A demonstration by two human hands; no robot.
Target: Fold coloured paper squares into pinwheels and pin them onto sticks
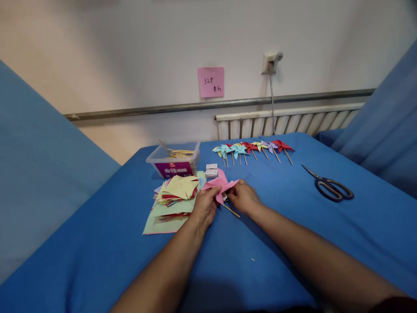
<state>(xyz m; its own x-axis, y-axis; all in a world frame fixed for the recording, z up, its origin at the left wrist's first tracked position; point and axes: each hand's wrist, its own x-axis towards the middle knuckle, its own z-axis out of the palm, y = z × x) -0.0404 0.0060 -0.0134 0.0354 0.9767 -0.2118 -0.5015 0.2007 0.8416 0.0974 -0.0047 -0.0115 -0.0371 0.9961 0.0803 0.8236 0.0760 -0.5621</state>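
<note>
Room: we face a pale wall with a pink note (210,81), a radiator (286,121) under a rail, and blue cloth rising on both sides.
Table: we work on a blue table (260,261) that fills the lower view.
Paper stack: a loose paper stack (172,198) of yellow, green and red squares lies just left of our hands, still thick, so we judge plenty is left to fold.
Box: a clear plastic box (174,160) with wooden sticks (179,153) in it stands behind the stack.
Finished row: a row of pinwheels (252,148), blue, yellow, red and purple, lies at the far edge, each on its stick; that much looks done.
Scissors: dark scissors (332,187) lie well apart on the right, untouched.
Small white blocks: small white blocks (211,170) sit just behind the pink paper; we cannot tell what they are.
Pinwheel in hand: the pink pinwheel (221,184) is right at centre, between our hands, its stick (231,210) poking out below; it looks partly assembled.
Left hand: our left hand (203,208) pinches the pink paper's left side, fingers curled on it.
Right hand: our right hand (243,197) grips the right side at the folds.
</note>
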